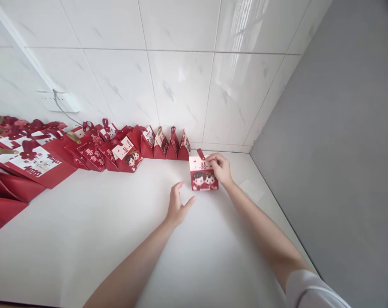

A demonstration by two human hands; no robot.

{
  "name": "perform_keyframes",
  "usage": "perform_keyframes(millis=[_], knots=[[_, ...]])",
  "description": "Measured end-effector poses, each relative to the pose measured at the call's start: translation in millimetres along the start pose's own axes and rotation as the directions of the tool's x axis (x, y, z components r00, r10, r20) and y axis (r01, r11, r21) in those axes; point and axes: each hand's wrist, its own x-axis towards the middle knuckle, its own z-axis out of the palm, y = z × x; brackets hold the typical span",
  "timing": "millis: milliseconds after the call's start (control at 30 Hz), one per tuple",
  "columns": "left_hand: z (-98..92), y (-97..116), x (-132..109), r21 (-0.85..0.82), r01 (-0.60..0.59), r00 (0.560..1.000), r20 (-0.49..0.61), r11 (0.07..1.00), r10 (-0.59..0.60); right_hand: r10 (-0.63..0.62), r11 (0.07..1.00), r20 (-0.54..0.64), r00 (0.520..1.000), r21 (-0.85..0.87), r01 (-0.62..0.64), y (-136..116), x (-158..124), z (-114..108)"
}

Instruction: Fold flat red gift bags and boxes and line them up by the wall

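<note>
The right hand (220, 169) is reaching forward on a nearly straight arm. Its thumb and forefinger are pinching the top edge of a small red-and-white paper gift box (203, 176) printed with a cartoon couple. The box is standing upright on the white tabletop (85, 231), near the far right corner, its red tab sticking up at 11 o'clock from that hand. The left hand (178, 205) is lying palm down at 7 o'clock from the box, just apart from it, fingers loosely spread and gripping nothing. A row of red paper gift boxes (129, 152) is lining the white tiled wall (181, 85) at 10 o'clock from the box.
</note>
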Motion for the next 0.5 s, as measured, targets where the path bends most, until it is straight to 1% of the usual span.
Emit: perform_keyframes(millis=[33,67,100,133,167,200,233,267,333,500], knots=[[-3.5,-2,4,-0.001,-0.017,1.000,0.003,1.000,0.017,-0.003,0.999,0.014,1.000,0.042,0.003,-3,-18,0],[-7.0,-4,7,-0.022,-0.009,0.999,0.035,1.000,0.010,-0.004,0.997,0.026,1.000,0.081,0.002,-6,-37,1],[-10.3,-4,10,-0.061,0.026,0.996,0.090,0.998,-0.020,0.007,0.990,0.035,0.999,0.138,-0.012,-8,-55,5],[-13.1,-4,11,-0.107,0.075,0.988,0.145,0.991,-0.059,0.064,0.957,0.063,0.996,0.280,-0.079,-10,-73,10],[-15.2,-2,12,-0.154,0.128,0.977,0.188,0.980,-0.098,0.128,0.916,0.080,0.989,0.374,-0.149,-11,-89,15],[-16.6,-1,12,-0.196,0.171,0.969,0.212,0.966,-0.128,0.189,0.892,0.109,0.976,0.396,-0.217,-12,-103,20],[-17.3,1,11,-0.230,0.197,0.966,0.213,0.953,-0.148,0.248,0.879,0.153,0.956,0.380,-0.289,-12,-115,24],[-17.3,2,10,-0.254,0.206,0.968,0.197,0.945,-0.158,0.298,0.867,0.171,0.939,0.364,-0.341,-13,-123,28],[-16.5,4,8,-0.287,0.203,0.974,0.157,0.936,-0.163,0.351,0.858,0.181,0.919,0.331,-0.393,-14,-134,34],[-17.4,4,4,-0.360,0.222,0.975,0.099,0.906,-0.200,0.366,0.855,0.153,0.918,0.334,-0.396,-21,-137,45]])
